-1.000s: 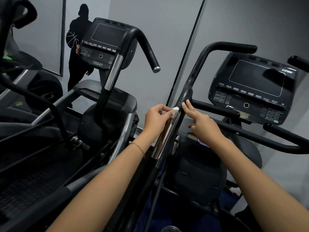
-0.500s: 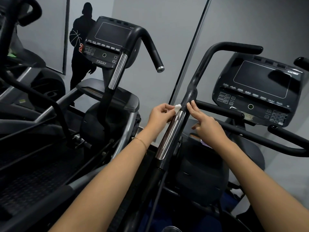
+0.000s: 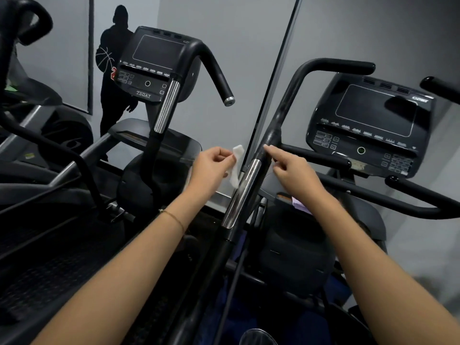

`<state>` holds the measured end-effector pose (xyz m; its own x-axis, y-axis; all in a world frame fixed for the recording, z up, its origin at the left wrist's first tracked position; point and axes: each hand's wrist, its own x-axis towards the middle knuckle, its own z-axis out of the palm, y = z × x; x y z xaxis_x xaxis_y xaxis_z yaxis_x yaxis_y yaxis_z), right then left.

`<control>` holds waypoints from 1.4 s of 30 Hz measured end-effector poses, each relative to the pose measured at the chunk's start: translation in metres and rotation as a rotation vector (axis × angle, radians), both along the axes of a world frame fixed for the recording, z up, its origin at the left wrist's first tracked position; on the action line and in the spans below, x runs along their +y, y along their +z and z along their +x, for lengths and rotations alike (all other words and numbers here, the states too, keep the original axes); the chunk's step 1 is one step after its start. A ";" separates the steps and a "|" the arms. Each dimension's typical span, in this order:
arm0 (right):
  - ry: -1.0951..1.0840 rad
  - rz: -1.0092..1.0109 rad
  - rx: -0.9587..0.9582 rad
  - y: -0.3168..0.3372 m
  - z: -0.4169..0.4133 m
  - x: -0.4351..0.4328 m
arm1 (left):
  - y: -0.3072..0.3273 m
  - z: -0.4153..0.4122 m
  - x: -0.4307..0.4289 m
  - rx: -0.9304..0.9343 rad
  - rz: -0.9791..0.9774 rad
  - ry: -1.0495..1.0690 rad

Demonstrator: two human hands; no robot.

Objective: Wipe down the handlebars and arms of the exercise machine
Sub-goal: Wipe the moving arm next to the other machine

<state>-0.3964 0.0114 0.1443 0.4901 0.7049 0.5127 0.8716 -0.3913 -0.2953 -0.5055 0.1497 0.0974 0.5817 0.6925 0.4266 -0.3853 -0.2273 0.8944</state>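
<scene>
A black machine arm with a chrome sleeve (image 3: 242, 192) rises through the middle of the view and bends into a black handlebar (image 3: 331, 66) at the upper right. My left hand (image 3: 211, 168) pinches a small white wipe (image 3: 236, 165) just left of the chrome sleeve, a little off the bar. My right hand (image 3: 293, 168) is on the right side of the arm, index finger stretched to touch the black part just above the chrome, other fingers curled.
The machine's console (image 3: 368, 125) sits at right with lower black handles (image 3: 420, 195) below it. A second machine with console (image 3: 154, 66) and curved handle (image 3: 219, 78) stands at left. A grey wall with a dark figure decal is behind. A black treadmill deck fills the lower left.
My left hand with the wipe has pulled away from the arm to the left; the wipe now hangs free beside the chrome. My right hand stays on the arm.
</scene>
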 end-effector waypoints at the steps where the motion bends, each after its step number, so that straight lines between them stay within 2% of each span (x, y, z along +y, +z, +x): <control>1: 0.073 0.129 0.068 -0.003 -0.008 -0.001 | 0.010 0.001 -0.008 -0.022 -0.007 -0.036; 4: 0.213 0.323 0.094 -0.009 -0.026 -0.003 | 0.025 0.002 -0.029 -0.021 -0.047 -0.121; 7: 0.210 0.352 -0.020 -0.011 -0.026 -0.008 | 0.020 0.001 -0.035 -0.029 -0.114 -0.238; 10: 0.142 0.277 -0.162 -0.016 -0.021 -0.006 | 0.010 -0.001 -0.032 0.012 -0.114 -0.263; 13: 0.064 0.183 -0.297 -0.020 -0.011 0.003 | 0.001 0.000 -0.025 0.117 0.010 -0.064; 15: 0.009 0.203 -0.276 -0.017 -0.002 0.007 | -0.009 0.001 -0.023 0.291 0.157 0.040; 17: -0.030 0.215 -0.302 -0.014 0.009 0.012 | -0.024 -0.003 -0.027 0.460 0.280 0.064; 19: -0.021 0.222 -0.410 -0.013 0.015 0.016 | -0.041 -0.006 -0.031 0.518 0.338 0.075; 22: 0.098 0.222 -0.609 -0.027 0.009 0.014 | -0.059 -0.014 -0.037 0.516 0.335 0.098; 27: 0.308 0.084 -0.818 -0.071 -0.005 -0.007 | -0.062 -0.017 -0.038 0.544 0.362 0.164; 29: 0.265 0.093 -0.844 -0.050 0.009 0.002 | -0.062 -0.018 -0.038 0.549 0.352 0.156; 32: 0.113 0.134 -0.779 -0.011 0.026 0.023 | -0.062 -0.021 -0.040 0.532 0.348 0.153; 35: 0.054 0.165 -0.756 -0.015 0.022 0.027 | -0.064 -0.028 -0.041 0.517 0.326 0.120; 40: 0.336 0.157 -0.867 -0.086 -0.014 -0.005 | -0.092 -0.053 -0.036 0.530 0.212 0.047; 42: 0.387 0.103 -0.915 -0.091 -0.015 -0.007 | -0.098 -0.056 -0.037 0.498 0.163 0.035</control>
<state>-0.4112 0.0044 0.0529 -0.3784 0.6632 0.6457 0.8425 -0.0421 0.5370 -0.5620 0.1129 -0.0011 0.7192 0.6628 0.2083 0.0878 -0.3841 0.9191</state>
